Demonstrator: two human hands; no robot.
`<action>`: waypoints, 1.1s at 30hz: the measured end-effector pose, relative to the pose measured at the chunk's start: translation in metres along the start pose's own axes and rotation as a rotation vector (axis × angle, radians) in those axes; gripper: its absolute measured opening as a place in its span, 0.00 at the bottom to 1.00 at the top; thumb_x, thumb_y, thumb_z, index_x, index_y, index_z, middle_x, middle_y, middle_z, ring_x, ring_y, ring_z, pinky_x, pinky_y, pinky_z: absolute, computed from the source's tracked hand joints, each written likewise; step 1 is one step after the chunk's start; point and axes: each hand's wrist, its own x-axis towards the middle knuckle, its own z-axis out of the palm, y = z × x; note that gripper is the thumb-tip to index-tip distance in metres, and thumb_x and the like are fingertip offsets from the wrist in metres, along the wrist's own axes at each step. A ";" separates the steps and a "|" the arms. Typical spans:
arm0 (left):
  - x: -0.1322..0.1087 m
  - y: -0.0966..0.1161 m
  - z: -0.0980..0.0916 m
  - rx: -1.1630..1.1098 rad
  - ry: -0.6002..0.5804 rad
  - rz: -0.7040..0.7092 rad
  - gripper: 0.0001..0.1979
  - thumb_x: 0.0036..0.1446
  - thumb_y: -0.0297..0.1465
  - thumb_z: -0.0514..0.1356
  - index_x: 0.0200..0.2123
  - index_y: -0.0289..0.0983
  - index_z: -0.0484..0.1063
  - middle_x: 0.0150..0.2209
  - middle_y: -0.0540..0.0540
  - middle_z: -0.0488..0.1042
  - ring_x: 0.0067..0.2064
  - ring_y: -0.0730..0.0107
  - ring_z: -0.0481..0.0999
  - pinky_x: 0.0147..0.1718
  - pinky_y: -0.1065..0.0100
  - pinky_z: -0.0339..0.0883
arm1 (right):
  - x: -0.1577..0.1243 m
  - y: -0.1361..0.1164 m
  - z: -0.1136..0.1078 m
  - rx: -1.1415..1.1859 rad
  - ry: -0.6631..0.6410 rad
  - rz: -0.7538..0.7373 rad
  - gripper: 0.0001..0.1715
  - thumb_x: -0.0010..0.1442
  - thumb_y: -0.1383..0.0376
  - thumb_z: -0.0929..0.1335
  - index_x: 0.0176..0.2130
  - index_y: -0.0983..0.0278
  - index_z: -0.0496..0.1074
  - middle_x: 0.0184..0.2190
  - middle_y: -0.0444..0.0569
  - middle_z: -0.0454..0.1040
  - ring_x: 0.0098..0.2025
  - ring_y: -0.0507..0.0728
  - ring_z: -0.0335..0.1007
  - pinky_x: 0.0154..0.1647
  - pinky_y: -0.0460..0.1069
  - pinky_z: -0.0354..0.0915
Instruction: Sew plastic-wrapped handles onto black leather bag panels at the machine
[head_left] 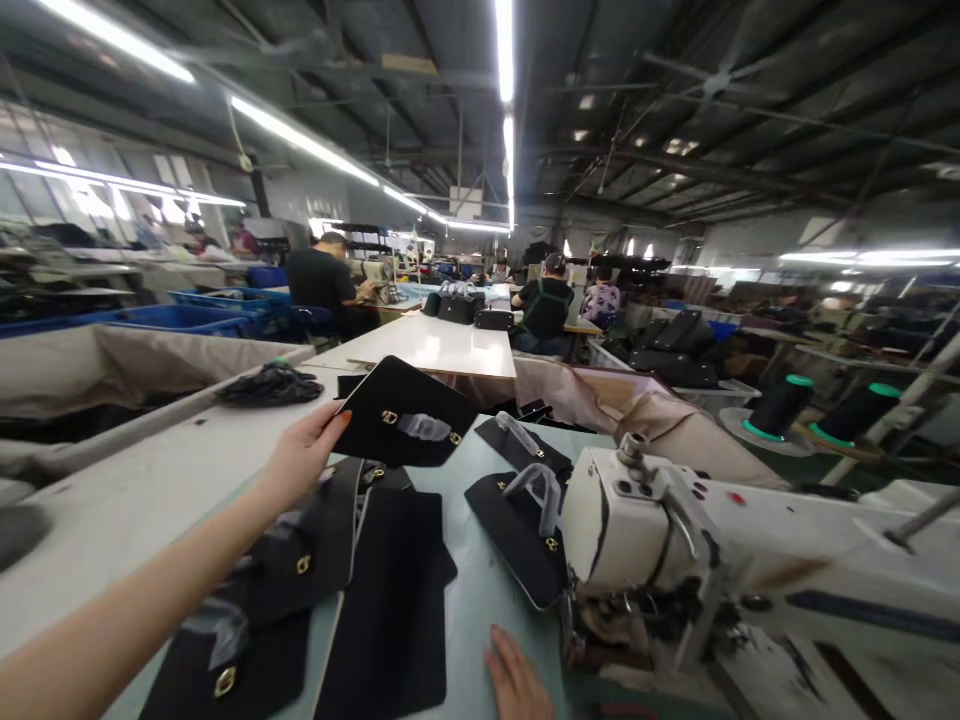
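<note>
My left hand (pixel 311 445) pinches the left edge of a black bag panel (pixel 409 400), which is raised above the table. Two gold rings and a plastic-wrapped handle show on its face. Below my left arm lie several more black panels with wrapped handles (pixel 217 630). Beside them is a stack of plain black panels (pixel 394 610). My right hand (pixel 517 675) rests on the pale green table top (pixel 469 550), fingers stretched out, holding nothing. Further up, another panel with a wrapped handle (pixel 517 520) lies against the sewing machine (pixel 637 520).
The white sewing machine head takes up the right side, with black thread cones (pixel 780 408) behind it. A black bundle (pixel 270 385) sits on the left ledge. Fabric-lined bins (pixel 135 370) flank the table. Ahead, co-workers (pixel 547 300) sit around a white table (pixel 442 345).
</note>
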 end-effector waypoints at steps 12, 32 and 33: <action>-0.215 0.095 -0.078 -0.144 -0.591 0.049 0.15 0.63 0.39 0.56 0.49 0.48 0.77 0.45 0.50 0.81 0.43 0.64 0.81 0.44 0.73 0.73 | 0.042 -0.089 -0.192 0.865 -0.081 0.308 0.25 0.71 0.56 0.59 0.64 0.57 0.60 0.59 0.55 0.68 0.58 0.59 0.69 0.53 0.52 0.70; -0.234 0.119 -0.004 -0.287 -0.940 0.304 0.14 0.66 0.32 0.52 0.49 0.46 0.75 0.46 0.51 0.80 0.46 0.68 0.80 0.46 0.74 0.72 | 0.034 -0.112 -0.233 0.875 -0.120 0.113 0.10 0.67 0.64 0.67 0.44 0.65 0.77 0.40 0.48 0.81 0.39 0.50 0.77 0.42 0.44 0.68; -0.235 0.118 -0.004 -0.276 -0.931 0.304 0.14 0.66 0.32 0.52 0.49 0.45 0.75 0.46 0.50 0.80 0.46 0.67 0.80 0.46 0.73 0.73 | 0.032 -0.114 -0.232 0.848 -0.090 0.122 0.09 0.66 0.66 0.67 0.43 0.65 0.77 0.40 0.47 0.81 0.39 0.50 0.77 0.42 0.44 0.68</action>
